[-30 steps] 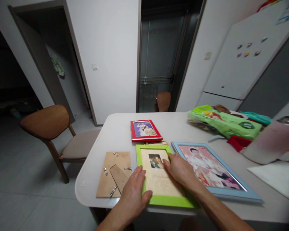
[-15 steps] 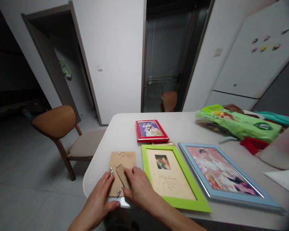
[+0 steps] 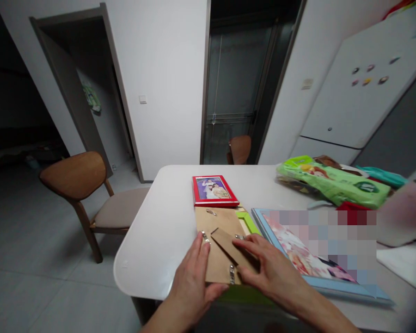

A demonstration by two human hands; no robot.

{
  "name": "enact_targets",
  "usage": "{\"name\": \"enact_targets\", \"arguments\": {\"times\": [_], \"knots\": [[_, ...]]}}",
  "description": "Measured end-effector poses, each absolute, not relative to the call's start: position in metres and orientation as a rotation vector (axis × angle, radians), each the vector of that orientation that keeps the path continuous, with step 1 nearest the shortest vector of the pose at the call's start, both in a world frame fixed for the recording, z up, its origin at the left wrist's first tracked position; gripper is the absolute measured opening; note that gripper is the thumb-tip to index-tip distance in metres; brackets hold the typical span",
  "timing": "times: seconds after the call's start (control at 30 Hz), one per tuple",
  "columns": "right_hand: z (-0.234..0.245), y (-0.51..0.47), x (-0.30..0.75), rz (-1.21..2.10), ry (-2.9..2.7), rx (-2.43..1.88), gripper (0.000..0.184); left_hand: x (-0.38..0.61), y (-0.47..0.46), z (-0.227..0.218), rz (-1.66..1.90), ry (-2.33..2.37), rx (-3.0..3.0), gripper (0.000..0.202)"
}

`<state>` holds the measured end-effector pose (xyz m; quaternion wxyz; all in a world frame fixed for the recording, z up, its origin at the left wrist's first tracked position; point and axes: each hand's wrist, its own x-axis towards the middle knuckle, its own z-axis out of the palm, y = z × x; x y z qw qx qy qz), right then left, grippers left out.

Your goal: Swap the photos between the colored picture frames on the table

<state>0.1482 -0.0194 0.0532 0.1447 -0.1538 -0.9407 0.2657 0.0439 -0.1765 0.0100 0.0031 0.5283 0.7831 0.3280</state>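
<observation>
A brown picture-frame backing board (image 3: 213,263), with a flap stand (image 3: 230,243) and small metal clips, lies over the green picture frame (image 3: 248,223) and covers most of it. My left hand (image 3: 192,280) holds the board along its left edge, thumb at the near edge. My right hand (image 3: 270,263) grips it on the right side, fingers over the stand and right edge. Just behind the board lies a red picture frame (image 3: 234,196) with a photo. To the right is a light blue picture frame (image 3: 343,283), partly blurred out.
A green plastic package (image 3: 350,187) and other bags sit at the back right of the white table (image 3: 149,240). A pinkish object (image 3: 402,215) stands at the right edge. One wooden chair (image 3: 74,175) is left of the table.
Both hands have carried the backing board to the right, from the table beside the green frame to over that frame. The view has shifted slightly.
</observation>
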Motion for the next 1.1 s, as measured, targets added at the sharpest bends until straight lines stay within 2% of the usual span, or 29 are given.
{"name": "enact_targets", "arguments": {"times": [0.23,0.43,0.57,0.63,0.77,0.83,1.1], "knots": [[0.022,0.018,0.166,0.660,-2.811,-0.548,0.037,0.058,-0.141,-0.011,0.871,2.365,1.597,0.068],[0.004,0.011,0.155,0.553,-2.807,-0.443,0.038,0.051,-0.146,0.000,0.808,2.378,1.537,0.048],[-0.003,0.013,0.154,0.491,-2.794,-0.420,0.036,0.045,-0.148,0.001,0.830,2.382,1.499,0.044],[-0.004,0.020,0.154,0.486,-2.762,-0.416,0.034,0.044,-0.150,-0.003,0.848,2.371,1.534,0.045],[-0.006,0.037,0.150,0.374,-2.697,-0.536,0.030,0.043,-0.153,-0.012,0.852,2.280,1.691,0.064],[-0.008,0.044,0.146,0.330,-2.717,-0.588,0.029,0.043,-0.154,-0.015,0.833,2.256,1.720,0.065],[-0.010,0.049,0.136,0.336,-2.729,-0.658,0.029,0.043,-0.152,-0.015,0.788,2.290,1.694,0.037]]}}
